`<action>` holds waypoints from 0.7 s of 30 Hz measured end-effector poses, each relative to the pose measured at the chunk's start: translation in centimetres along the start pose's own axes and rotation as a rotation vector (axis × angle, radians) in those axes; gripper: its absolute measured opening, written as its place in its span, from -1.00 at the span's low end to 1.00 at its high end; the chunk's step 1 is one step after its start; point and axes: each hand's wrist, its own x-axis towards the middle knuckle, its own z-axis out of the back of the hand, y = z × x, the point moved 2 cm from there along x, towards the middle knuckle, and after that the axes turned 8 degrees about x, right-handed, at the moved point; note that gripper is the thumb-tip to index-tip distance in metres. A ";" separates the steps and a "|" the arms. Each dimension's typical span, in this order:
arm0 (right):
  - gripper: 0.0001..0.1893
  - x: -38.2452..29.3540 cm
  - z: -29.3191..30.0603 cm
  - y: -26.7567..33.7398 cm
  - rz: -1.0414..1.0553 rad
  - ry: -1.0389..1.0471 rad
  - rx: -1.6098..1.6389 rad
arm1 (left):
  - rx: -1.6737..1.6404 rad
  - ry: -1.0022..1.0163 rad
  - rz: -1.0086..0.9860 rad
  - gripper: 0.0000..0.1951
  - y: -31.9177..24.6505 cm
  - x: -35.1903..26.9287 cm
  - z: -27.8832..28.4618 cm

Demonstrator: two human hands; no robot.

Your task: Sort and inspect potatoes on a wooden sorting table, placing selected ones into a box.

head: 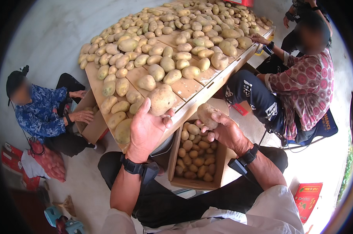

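Note:
My left hand (147,128) holds a large potato (161,100) over the near corner of the wooden table (182,87). Another potato (207,115) is in my right hand (229,131), gripped between thumb and fingers above an open cardboard box (172,163). Many smaller potatoes (198,150) lie inside that box, which sits between my knees at the table's edge. On the tabletop, loose potatoes (164,35) are spread thickly towards the far side and more thinly near me.
A person in a blue shirt (45,108) sits at the left, hands over a cardboard box (96,125). At the right, a seated person (302,87) touches a potato on the table. A further person stands behind. Red net sacks (52,161) and a red carton (306,201) are on the floor.

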 end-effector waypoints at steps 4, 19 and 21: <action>-0.29 1.2 -1.2 1.2 -0.009 -0.017 -0.034 | -0.041 -0.060 -0.180 -0.40 -3.1 0.4 0.9; -0.27 8.7 -2.9 4.3 0.417 -0.302 -1.261 | -0.133 -0.163 -0.271 -0.45 -4.5 0.9 3.8; -0.33 9.6 -2.6 3.4 0.616 -0.321 -1.403 | -0.138 -0.157 -0.265 -0.45 -4.4 0.9 3.7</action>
